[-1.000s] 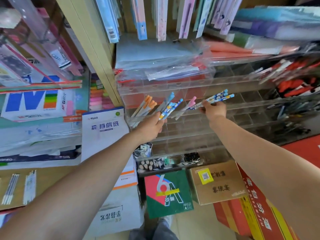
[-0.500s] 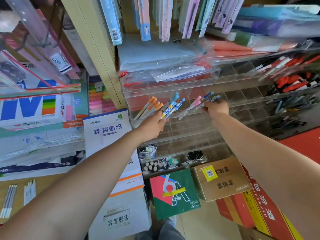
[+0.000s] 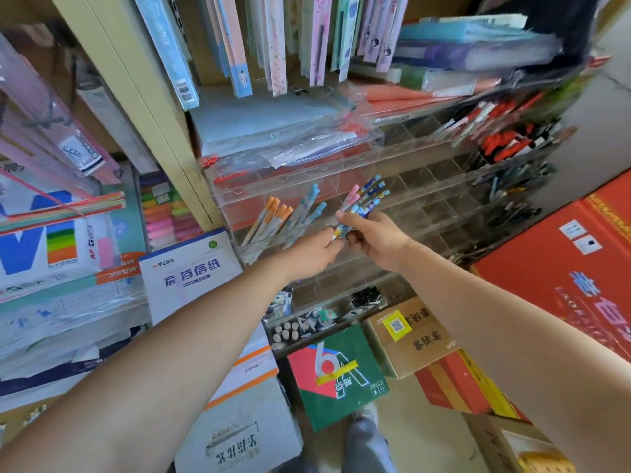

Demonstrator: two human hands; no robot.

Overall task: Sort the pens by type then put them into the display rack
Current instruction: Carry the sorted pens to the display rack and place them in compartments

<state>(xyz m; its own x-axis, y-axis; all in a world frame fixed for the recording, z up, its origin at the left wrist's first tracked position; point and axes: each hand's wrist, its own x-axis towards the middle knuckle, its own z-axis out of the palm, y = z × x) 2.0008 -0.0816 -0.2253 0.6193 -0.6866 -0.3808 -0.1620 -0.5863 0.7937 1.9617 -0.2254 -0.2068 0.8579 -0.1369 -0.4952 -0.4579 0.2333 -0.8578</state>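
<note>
Head view looks down, near display rack [image 3: 341, 172].

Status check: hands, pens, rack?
Right hand shut on a bundle of pens. Left hand pinching the bundle's lower end. Orange-capped pens already standing in the clear rack. Nothing blocking the rack slots.

A large "6A" stands on the green box [image 3: 338, 373]; "M&G" on the paper ream [image 3: 92, 240].

A stationery shop, this: a clear acrylic display rack [image 3: 426, 165] of pen slots at centre, packaged notebooks [image 3: 239, 46] hanging at twelve o'clock, paper reams [image 3: 191, 268] at nine o'clock, stock cartons [image 3: 563, 268] stacked at four o'clock
</note>
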